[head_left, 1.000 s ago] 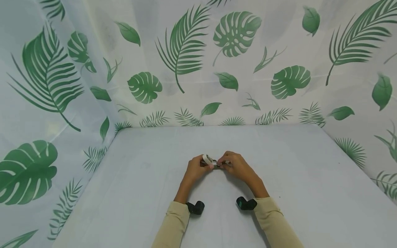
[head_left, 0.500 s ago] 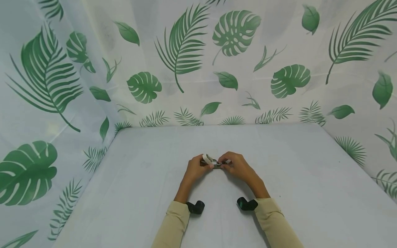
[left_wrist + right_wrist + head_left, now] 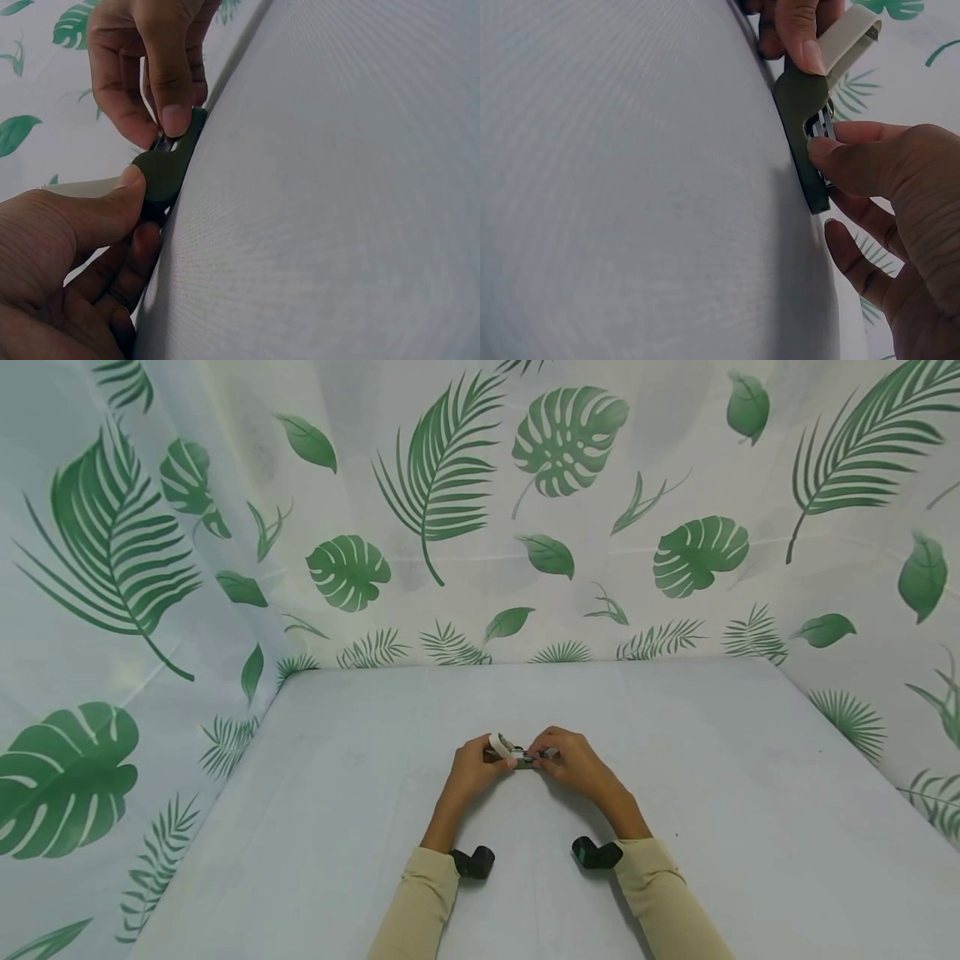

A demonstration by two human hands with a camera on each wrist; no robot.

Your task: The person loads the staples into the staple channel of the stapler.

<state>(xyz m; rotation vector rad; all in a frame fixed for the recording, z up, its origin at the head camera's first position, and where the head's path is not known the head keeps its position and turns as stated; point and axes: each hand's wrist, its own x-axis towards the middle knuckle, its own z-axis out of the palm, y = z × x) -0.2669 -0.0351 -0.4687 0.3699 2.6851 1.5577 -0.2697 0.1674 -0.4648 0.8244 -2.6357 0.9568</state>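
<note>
A small stapler with a dark green base (image 3: 802, 97) rests on the table between both hands, its cream top (image 3: 851, 39) swung up. A metal rail (image 3: 821, 127) shows inside it. My left hand (image 3: 474, 770) grips the hinge end, thumb on the green side, as the left wrist view also shows. My right hand (image 3: 576, 766) pinches at the metal rail with thumb and index finger; the other fingers (image 3: 855, 259) hang near the front end. Whether loose staples lie between those fingertips is hidden.
The white-covered table (image 3: 337, 827) spreads around the hands. Behind and beside it hangs a leaf-printed cloth (image 3: 465, 568). A black wrist camera (image 3: 474, 862) sits on the left wrist and another black wrist camera (image 3: 597, 853) on the right.
My right fingertips have shifted very slightly at the stapler's rail. The left hand and the stapler stay in place.
</note>
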